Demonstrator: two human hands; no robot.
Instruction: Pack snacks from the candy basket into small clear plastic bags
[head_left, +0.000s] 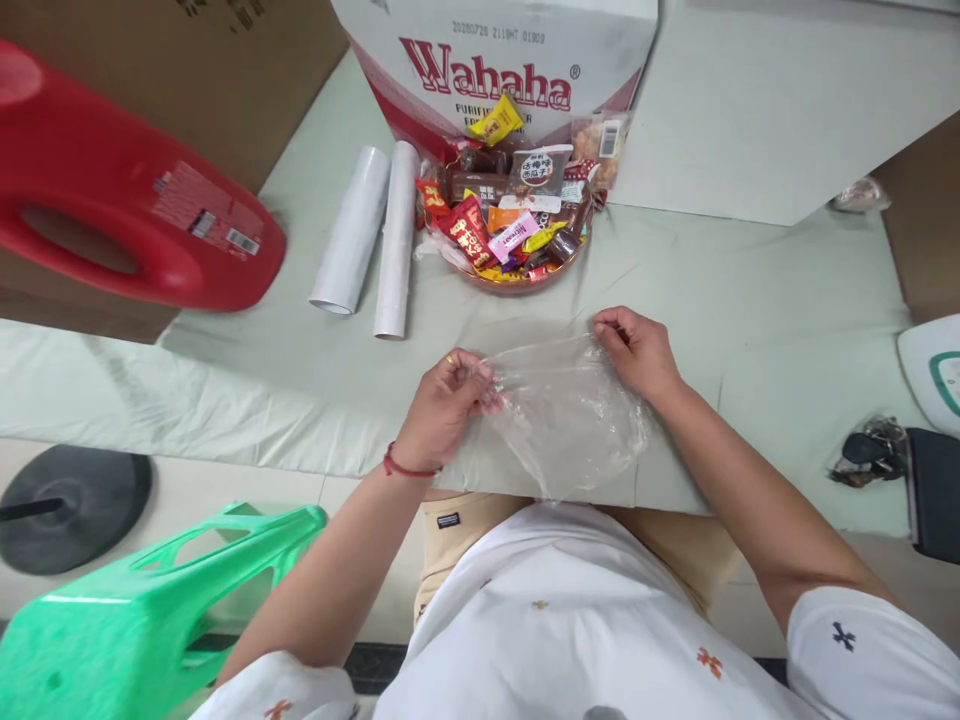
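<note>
A thin clear plastic bag (574, 415) is stretched between my two hands, above the front part of the pale green covered table (247, 370). My left hand (450, 405), with a ring and a red wrist cord, pinches the bag's left side, and some plastic is bunched at its fingertips. My right hand (637, 350) pinches the upper right edge of the bag between thumb and fingers. Beyond the bag stands a round bowl (517, 286) heaped with wrapped candies and snacks (514, 215).
Two white rolls (352, 230) (396, 240) lie left of the bowl. A red jug (135, 190) is at the left, a Wahaha carton (495, 60) behind. At the right are a dark object (934, 490) and a white device (934, 370). A green stool (150, 610) stands lower left.
</note>
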